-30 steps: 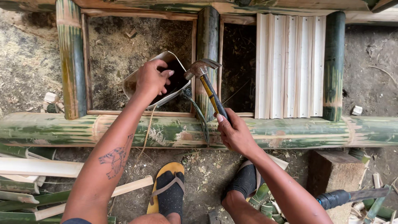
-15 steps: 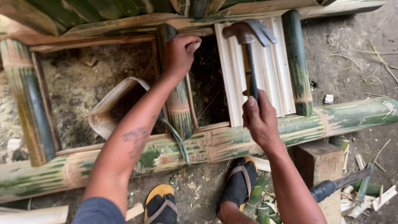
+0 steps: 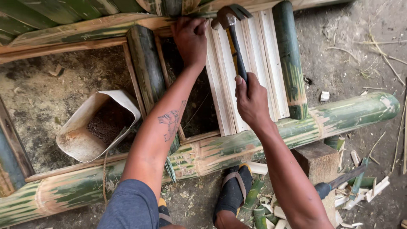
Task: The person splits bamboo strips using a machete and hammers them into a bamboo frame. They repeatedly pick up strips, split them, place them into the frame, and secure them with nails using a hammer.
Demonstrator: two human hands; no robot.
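Observation:
My right hand [image 3: 251, 97] grips the dark handle of a claw hammer [image 3: 231, 25], whose metal head sits at the top of a panel of pale split bamboo slats [image 3: 258, 68]. My left hand [image 3: 190, 38] presses its closed fingers on the far rail where the slats' top ends meet it; whether it pinches anything is hidden. The slats lie in a frame of green bamboo poles, with a thick pole [image 3: 339, 118] running across in front of me.
A cut white plastic container [image 3: 80, 135] holding dark small pieces lies on the dirt inside the frame at the left. A wooden block [image 3: 318, 159], a blade with a blue handle [image 3: 339, 182] and bamboo offcuts lie at the lower right. My sandalled feet [image 3: 233, 191] stand below the pole.
My left hand left the white container and moved up to the slats' top ends. The hammer head travelled up to the same spot. The view shifted right and closer.

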